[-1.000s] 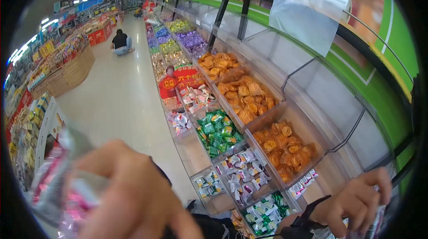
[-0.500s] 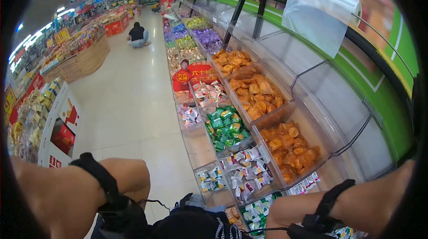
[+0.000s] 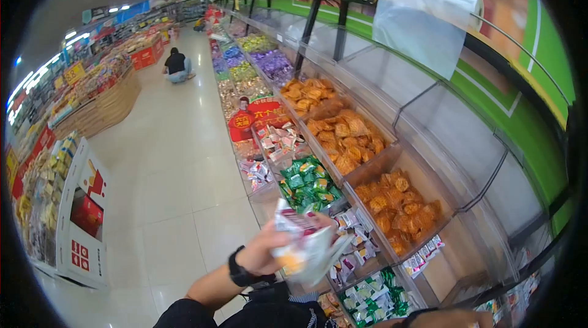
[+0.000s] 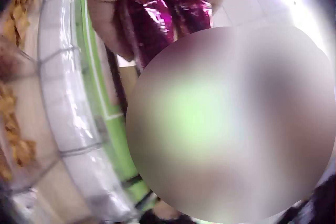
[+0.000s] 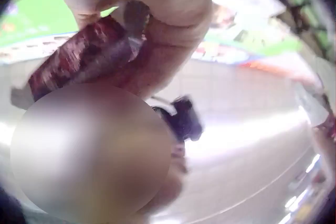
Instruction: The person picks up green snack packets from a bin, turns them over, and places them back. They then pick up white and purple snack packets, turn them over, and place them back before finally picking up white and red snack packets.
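My left hand point(image 3: 264, 251) is over the candy bins, holding white snack packets point(image 3: 300, 239) with purple print and an orange patch. In the left wrist view, shiny magenta packets point(image 4: 152, 19) sit within that hand's fingers. My right hand point(image 3: 468, 319) is low at the bottom right, cut off by the frame edge. The right wrist view shows its fingers point(image 5: 178, 3) curled round a dark red, shiny packet point(image 5: 79, 58). Near the left hand are a bin of green packets point(image 3: 306, 184) and one of purple-and-white packets point(image 3: 361, 248). A blurred round patch covers part of each wrist view.
Bins of orange-wrapped snacks point(image 3: 401, 208) rise on the right behind clear plastic walls. A plastic bag roll point(image 3: 422, 22) hangs above. On the left stand a white display box point(image 3: 82, 218) and a wicker stand point(image 3: 101, 107). A person point(image 3: 177, 66) sits low in the aisle.
Both forearms were raised close to the camera half a second ago, hands out of sight. The left hand has come down over the bins with packets; the right is down at the bottom right edge.
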Demonstrator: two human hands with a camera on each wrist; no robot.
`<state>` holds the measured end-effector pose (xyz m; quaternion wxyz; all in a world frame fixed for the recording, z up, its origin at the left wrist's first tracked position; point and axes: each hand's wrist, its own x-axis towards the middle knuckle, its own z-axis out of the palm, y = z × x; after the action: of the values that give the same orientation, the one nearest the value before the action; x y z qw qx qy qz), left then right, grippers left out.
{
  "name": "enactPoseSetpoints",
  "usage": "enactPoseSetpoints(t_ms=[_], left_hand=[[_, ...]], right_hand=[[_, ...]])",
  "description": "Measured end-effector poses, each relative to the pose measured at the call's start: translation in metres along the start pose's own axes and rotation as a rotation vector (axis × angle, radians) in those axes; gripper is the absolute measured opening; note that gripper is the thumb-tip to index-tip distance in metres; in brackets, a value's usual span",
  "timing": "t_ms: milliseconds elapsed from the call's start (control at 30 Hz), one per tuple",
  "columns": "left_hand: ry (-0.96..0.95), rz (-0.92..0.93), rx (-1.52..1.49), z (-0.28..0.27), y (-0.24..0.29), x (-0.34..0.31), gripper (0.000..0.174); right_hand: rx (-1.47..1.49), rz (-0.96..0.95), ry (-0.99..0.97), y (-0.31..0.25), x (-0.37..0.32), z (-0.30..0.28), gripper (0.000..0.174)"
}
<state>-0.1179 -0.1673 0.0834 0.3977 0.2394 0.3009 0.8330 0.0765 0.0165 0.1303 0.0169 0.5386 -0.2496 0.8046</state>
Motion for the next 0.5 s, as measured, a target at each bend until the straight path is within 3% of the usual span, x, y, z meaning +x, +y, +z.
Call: enactPoseSetpoints(t_ms=[67,200,267,300,367,500], left_hand=[[0.130,-0.083,0.145,-0.008,-0.028,0.019,0.050],[0.105,-0.151,0.297,-0.015,-0.067,0.021,0.042],[0.110,-0.174,0.352,-0.019,-0.079,0.021,0.039],[0.088,-0.155,0.411,-0.021,-0.085,0.022,0.038],[0.050,-0.099,0.529,-0.027,-0.094,0.025,0.039],[-0.004,-0.086,0.569,-0.029,-0.106,0.025,0.042]], right_hand=[[-0.356,-0.061,0.352,0.012,-0.037,-0.020,0.018],[-0.907,0.039,1.034,0.043,-0.062,-0.022,0.012],[-0.987,0.138,1.219,0.042,-0.085,-0.021,0.011],[-0.983,0.143,1.217,0.044,-0.093,-0.021,0.011],[-0.979,0.113,1.645,0.049,-0.095,-0.021,0.016],[-1.291,0.337,1.743,0.062,-0.100,-0.030,0.023]])
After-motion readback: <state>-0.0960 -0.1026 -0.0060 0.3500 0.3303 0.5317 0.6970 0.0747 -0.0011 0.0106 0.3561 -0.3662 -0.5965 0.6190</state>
